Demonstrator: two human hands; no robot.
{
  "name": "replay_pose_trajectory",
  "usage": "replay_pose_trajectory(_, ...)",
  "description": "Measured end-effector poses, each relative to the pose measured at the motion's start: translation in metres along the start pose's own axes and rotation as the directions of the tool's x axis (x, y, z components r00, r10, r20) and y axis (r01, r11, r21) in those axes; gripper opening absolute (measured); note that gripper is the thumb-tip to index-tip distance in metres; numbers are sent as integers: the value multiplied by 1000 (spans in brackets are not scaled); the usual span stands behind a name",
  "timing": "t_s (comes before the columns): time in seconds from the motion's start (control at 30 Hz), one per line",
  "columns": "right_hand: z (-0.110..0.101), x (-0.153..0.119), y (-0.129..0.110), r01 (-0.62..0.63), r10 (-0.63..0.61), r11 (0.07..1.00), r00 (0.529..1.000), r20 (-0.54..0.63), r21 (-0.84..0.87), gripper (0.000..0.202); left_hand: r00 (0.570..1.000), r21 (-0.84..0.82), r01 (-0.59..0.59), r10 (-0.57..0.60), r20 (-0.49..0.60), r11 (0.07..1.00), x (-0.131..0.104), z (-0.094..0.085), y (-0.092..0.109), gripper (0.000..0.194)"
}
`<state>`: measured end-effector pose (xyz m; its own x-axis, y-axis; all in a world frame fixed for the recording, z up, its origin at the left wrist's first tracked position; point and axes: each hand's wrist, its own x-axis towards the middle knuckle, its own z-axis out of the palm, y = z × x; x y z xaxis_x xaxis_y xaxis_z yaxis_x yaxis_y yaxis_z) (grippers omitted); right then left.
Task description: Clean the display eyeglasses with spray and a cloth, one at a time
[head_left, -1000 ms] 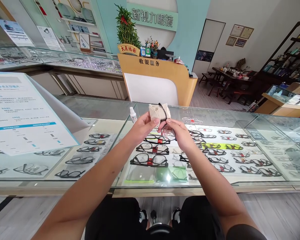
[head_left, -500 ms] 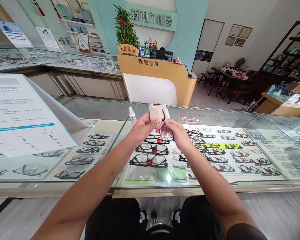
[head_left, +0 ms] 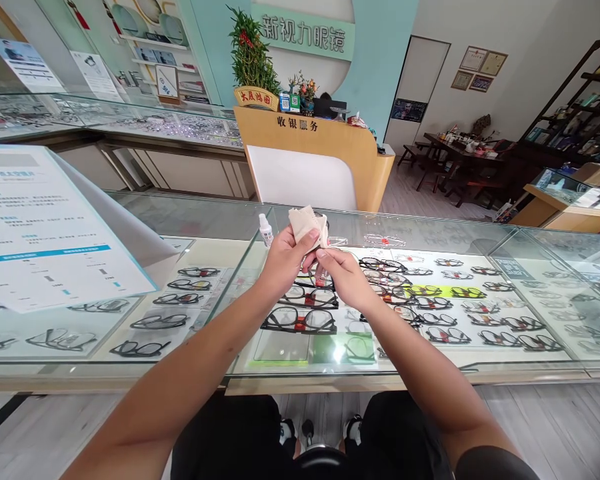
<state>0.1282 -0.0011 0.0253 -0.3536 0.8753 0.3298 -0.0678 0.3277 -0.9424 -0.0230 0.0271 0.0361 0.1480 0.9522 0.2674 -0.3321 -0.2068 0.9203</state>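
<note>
Above the glass display case, my left hand (head_left: 286, 260) is closed on a beige cleaning cloth (head_left: 305, 225), its thumb pressing the folded fabric. Close against it, my right hand (head_left: 345, 270) pinches a pair of eyeglasses (head_left: 322, 272); one lens shows below the fingers, and the rest is hidden by the cloth and hands. To the left of the cloth, a small white spray bottle (head_left: 265, 230) stands upright on the glass top.
Under the glass lie rows of spectacle frames (head_left: 300, 321). A large printed card (head_left: 55, 227) stands on the left. Beyond the case is a wooden counter (head_left: 310, 133) with a plant (head_left: 253, 57). My legs are below the case's front edge (head_left: 325, 385).
The cloth has shifted slightly left and turned, now spread over more of the eyeglasses. My right hand has moved a little left and down, and less of the lens shows.
</note>
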Motion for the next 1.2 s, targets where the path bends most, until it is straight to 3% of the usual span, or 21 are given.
replay_pose_trajectory(0.17,7,-3,0,41,-41,996,999,-5,-79,64,992,0,-13,13,-128,1000,1,4,-1,60)
replay_pose_trajectory(0.43,6,-5,-2,41,-39,991,999,17,-125,63,983,3,65,-64,-171,998,4,-3,-3,62)
replay_pose_trajectory(0.97,0,-3,-7,-11,11,999,1000,-14,-33,56,1000,-11,20,-21,-7,1000,7,-11,-3,55)
replay_pose_trajectory(1.1,-5,-1,-9,-73,74,997,996,-41,20,53,989,-12,36,-34,144,999,5,-13,1,45)
replay_pose_trajectory(1.2,-8,2,-9,-53,55,996,998,-26,67,55,973,3,47,-47,226,999,5,-15,3,43)
